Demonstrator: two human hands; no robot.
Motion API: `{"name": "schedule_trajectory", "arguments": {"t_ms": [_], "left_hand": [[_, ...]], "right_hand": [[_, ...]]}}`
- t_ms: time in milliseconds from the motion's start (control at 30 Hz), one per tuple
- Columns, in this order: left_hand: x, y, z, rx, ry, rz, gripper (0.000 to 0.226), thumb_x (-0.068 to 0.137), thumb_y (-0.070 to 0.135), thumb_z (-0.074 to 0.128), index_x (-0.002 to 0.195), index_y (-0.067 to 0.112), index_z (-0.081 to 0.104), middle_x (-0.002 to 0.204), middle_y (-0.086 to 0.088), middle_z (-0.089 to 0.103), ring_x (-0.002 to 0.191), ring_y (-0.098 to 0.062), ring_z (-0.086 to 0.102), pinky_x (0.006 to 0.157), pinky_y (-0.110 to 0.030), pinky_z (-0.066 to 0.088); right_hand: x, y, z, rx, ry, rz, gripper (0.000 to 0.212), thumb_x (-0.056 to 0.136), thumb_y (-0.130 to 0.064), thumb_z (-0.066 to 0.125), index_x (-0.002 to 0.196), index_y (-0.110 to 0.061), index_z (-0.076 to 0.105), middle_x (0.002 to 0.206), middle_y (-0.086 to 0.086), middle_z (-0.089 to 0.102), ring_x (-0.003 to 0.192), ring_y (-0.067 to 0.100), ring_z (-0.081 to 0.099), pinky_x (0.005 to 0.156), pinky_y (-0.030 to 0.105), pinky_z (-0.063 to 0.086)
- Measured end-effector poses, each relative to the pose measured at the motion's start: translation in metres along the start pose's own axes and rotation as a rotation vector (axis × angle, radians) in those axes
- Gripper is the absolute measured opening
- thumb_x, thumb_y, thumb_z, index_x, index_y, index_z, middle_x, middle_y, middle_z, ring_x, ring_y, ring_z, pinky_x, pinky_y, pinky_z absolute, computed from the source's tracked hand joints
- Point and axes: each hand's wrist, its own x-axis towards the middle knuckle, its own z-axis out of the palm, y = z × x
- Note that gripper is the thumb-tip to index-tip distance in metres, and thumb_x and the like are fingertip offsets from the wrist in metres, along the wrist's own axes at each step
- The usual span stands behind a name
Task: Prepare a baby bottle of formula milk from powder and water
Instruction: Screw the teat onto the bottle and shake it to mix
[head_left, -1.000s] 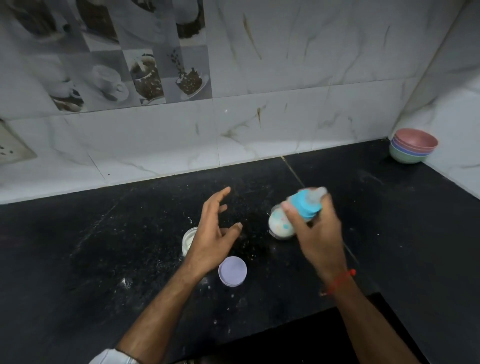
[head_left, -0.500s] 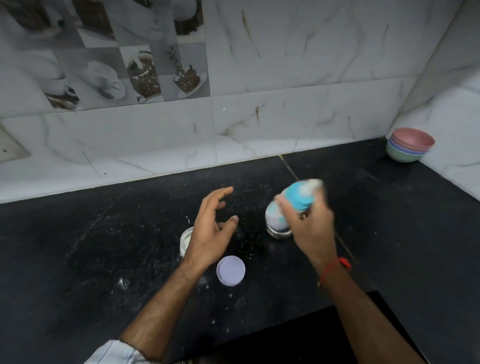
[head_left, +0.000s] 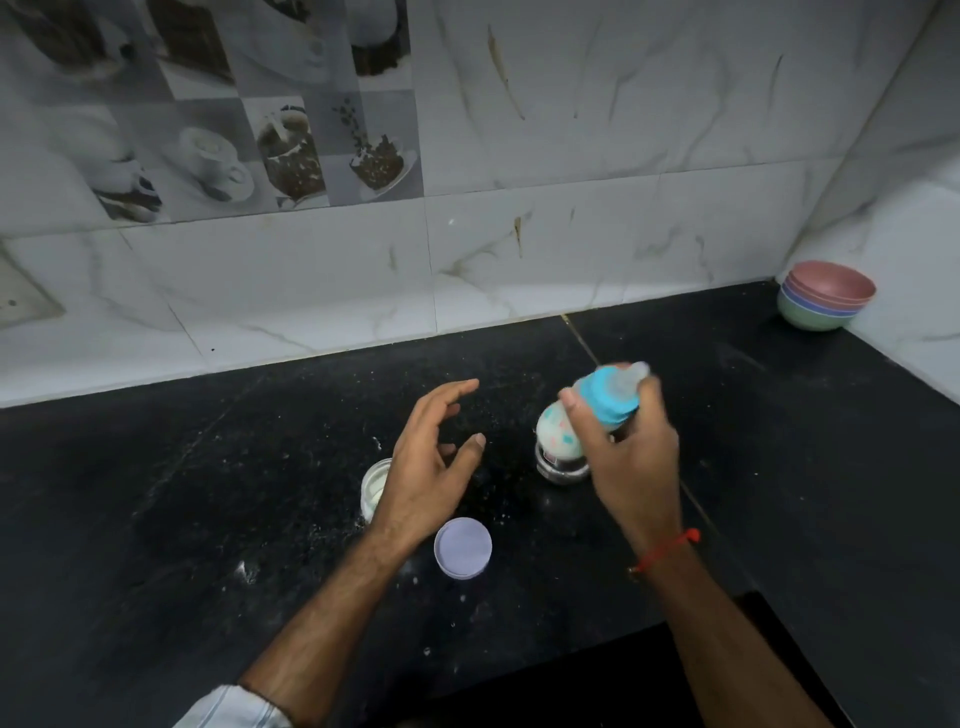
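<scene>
1. A black stone counter (head_left: 208, 493) was seen, speckled with white powder, with a thin seam running from the wall toward the near right.
2. The wall (head_left: 571, 234) behind was tiled in white marble-look tiles; a panel of coffee-cup picture tiles (head_left: 249, 150) was set at the upper left.
3. A stack of coloured bowls (head_left: 826, 296) was placed in the far right corner, where 2 walls met.
4. The baby bottle (head_left: 558, 436) was found right of centre, gripped around its upper body by the right hand (head_left: 631, 462), the fingers curled round it just below the blue collar (head_left: 605, 400).
5. The bottle's long axis was tilted, the clear teat (head_left: 631, 376) pointed up and to the right, away from the viewer, and the base (head_left: 561, 467) down and toward the left; whether the base touched the counter cannot be told.
6. Milky white liquid was visible inside the bottle; the teat end was blurred.
7. The left hand (head_left: 431, 467) was held wide, fingers spread and relaxed, nothing grasped, above the counter and left of the bottle.
8. A small open jar (head_left: 375, 486) with white contents was partly hidden behind that hand.
9. A round pale lid (head_left: 462, 546) was laid flat just beside the left wrist.
10. A red thread (head_left: 667, 551) was worn on the right wrist.
</scene>
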Motion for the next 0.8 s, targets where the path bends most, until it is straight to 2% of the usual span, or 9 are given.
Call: {"name": "schedule_trajectory", "arguments": {"t_ms": [67,100,200,233,333,433,600,733,800], "left_hand": [[0.001,-0.002,-0.001,-0.003,0.017,-0.012,0.058,0.094,0.006,0.070,0.142,0.035,0.055,0.146,0.018,0.050,0.131,-0.004,0.054,0.088,-0.028,0.059],[0.002,-0.001,-0.001,-0.009,0.023,-0.017,0.058,0.094,0.006,0.070,0.141,0.036,0.055,0.145,0.018,0.051,0.130,-0.004,0.055,0.087,-0.026,0.059],[0.003,0.002,0.001,-0.037,0.028,-0.021,0.058,0.094,0.005,0.070,0.139,0.039,0.055,0.144,0.017,0.052,0.129,-0.003,0.055,0.087,-0.022,0.058],[0.002,0.002,0.001,-0.035,0.023,-0.017,0.058,0.094,0.006,0.070,0.139,0.040,0.055,0.144,0.018,0.052,0.130,-0.003,0.055,0.087,-0.023,0.058],[0.003,0.002,-0.002,-0.026,0.031,-0.018,0.057,0.095,0.008,0.070,0.139,0.041,0.054,0.144,0.018,0.052,0.130,-0.003,0.054,0.089,-0.023,0.058],[0.004,0.000,-0.001,-0.052,0.050,-0.037,0.056,0.095,0.006,0.069,0.139,0.038,0.056,0.144,0.014,0.053,0.130,-0.007,0.055,0.087,-0.019,0.057],[0.004,0.000,0.001,-0.072,0.050,-0.037,0.055,0.095,0.005,0.069,0.138,0.037,0.056,0.144,0.016,0.054,0.129,-0.007,0.056,0.085,-0.015,0.055],[0.003,0.002,0.002,-0.069,0.048,-0.038,0.056,0.095,0.005,0.069,0.139,0.037,0.056,0.144,0.016,0.054,0.129,-0.006,0.056,0.086,-0.015,0.055],[0.003,0.003,0.004,-0.058,0.040,-0.031,0.057,0.095,0.005,0.070,0.138,0.039,0.055,0.144,0.016,0.054,0.129,-0.005,0.056,0.086,-0.017,0.056]], "right_hand": [[0.001,-0.004,-0.001,0.084,0.094,-0.106,0.038,0.089,-0.027,0.078,0.117,-0.018,0.054,0.108,-0.003,0.070,0.100,0.010,0.071,0.084,0.016,0.056],[0.002,0.000,0.001,0.048,0.060,-0.098,0.039,0.088,-0.027,0.078,0.117,-0.019,0.054,0.107,-0.002,0.070,0.098,0.013,0.070,0.084,0.013,0.054],[0.002,0.022,0.008,-0.212,-0.285,0.125,0.038,0.084,-0.039,0.081,0.110,-0.024,0.058,0.094,-0.011,0.068,0.087,0.009,0.067,0.070,0.003,0.045],[0.002,0.024,0.008,-0.224,-0.298,0.142,0.038,0.084,-0.040,0.081,0.110,-0.024,0.059,0.093,-0.012,0.069,0.085,0.006,0.067,0.069,0.005,0.046],[0.012,0.002,-0.002,-0.074,-0.124,0.061,0.038,0.083,-0.041,0.080,0.109,-0.022,0.059,0.098,-0.011,0.072,0.091,0.000,0.070,0.077,0.015,0.056],[0.019,-0.031,-0.011,0.092,-0.012,-0.068,0.045,0.083,-0.045,0.073,0.114,-0.018,0.056,0.102,-0.010,0.070,0.097,0.005,0.071,0.082,0.020,0.059],[0.026,-0.043,-0.019,0.139,-0.049,-0.095,0.049,0.083,-0.044,0.072,0.116,-0.012,0.056,0.102,-0.008,0.070,0.099,0.007,0.071,0.085,0.025,0.059],[0.022,-0.026,-0.017,0.089,0.025,-0.117,0.041,0.087,-0.033,0.077,0.116,-0.014,0.055,0.107,-0.006,0.071,0.099,0.008,0.071,0.086,0.021,0.056],[0.021,-0.003,-0.010,-0.175,-0.182,0.052,0.041,0.084,-0.040,0.080,0.112,-0.019,0.058,0.102,-0.006,0.071,0.098,0.013,0.071,0.086,0.029,0.058]]}}
